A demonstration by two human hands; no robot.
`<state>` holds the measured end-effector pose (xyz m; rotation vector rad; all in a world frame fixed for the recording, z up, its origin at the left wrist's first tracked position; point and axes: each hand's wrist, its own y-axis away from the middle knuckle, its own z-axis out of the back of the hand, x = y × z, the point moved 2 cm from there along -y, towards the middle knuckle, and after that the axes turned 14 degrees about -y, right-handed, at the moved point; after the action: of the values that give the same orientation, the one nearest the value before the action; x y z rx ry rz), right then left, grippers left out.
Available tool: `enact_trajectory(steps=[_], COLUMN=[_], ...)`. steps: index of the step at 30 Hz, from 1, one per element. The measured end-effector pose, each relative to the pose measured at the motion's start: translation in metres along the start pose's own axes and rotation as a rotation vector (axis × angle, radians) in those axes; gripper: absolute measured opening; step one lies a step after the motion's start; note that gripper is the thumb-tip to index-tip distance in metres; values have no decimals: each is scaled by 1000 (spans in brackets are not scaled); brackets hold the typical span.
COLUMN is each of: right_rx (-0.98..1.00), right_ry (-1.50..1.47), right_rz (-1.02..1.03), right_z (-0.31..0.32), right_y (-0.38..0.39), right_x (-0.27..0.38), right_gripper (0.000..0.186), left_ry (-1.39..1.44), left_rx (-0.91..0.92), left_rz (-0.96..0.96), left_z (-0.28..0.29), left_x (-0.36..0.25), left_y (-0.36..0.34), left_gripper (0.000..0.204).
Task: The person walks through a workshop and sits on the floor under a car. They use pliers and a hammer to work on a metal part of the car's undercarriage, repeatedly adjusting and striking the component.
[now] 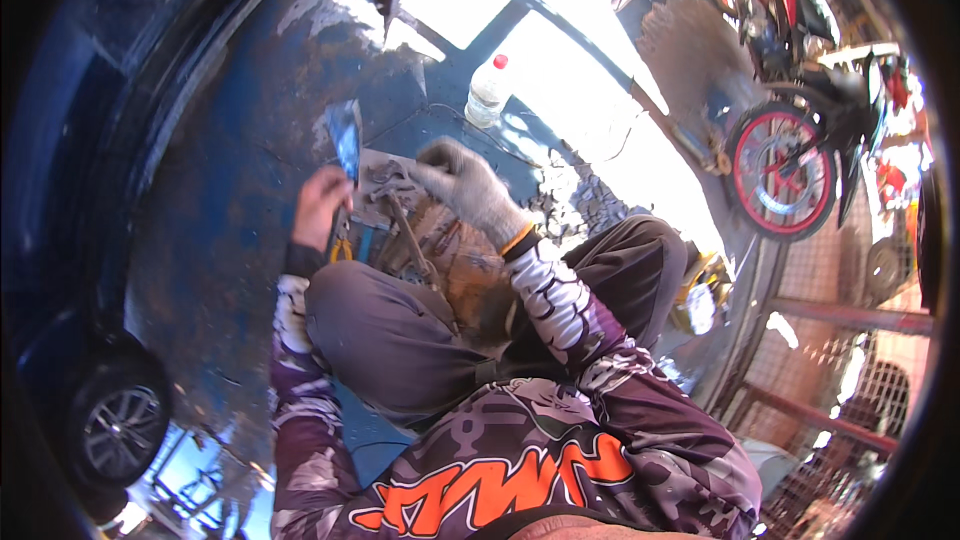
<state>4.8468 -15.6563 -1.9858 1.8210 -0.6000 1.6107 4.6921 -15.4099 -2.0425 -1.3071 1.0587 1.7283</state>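
My bare left hand is closed round the handle of a scraper, whose wide blade points away from me and reflects blue light. On my right hand is a grey work glove with a yellow-orange cuff. Its fingers point left toward the scraper and are smeared by motion, so I cannot tell what, if anything, they hold. Below both hands, between my bent knees, lies a cluster of tools. It includes a long tool with a brown shaft and a yellow-handled hand tool close to my left wrist.
A clear plastic bottle with a red cap stands on the blue floor ahead. Dark chips lie scattered right of my glove. A dark blue car flanks the left side. At the right are a motorcycle wheel with a pink rim and metal mesh.
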Motion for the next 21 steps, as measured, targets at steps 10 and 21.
enact_trajectory(steps=[10,21], right_rx=[166,-23], right_ry=[196,-42], right_rz=[-527,-568], right_z=[8,10], right_y=[82,78], right_x=[-141,-252], right_gripper=[54,47], left_ry=[-33,-268], left_rx=[-351,-380], left_rz=[610,594], left_z=[-28,-30], left_x=[184,235], left_y=[126,133], left_gripper=[13,16])
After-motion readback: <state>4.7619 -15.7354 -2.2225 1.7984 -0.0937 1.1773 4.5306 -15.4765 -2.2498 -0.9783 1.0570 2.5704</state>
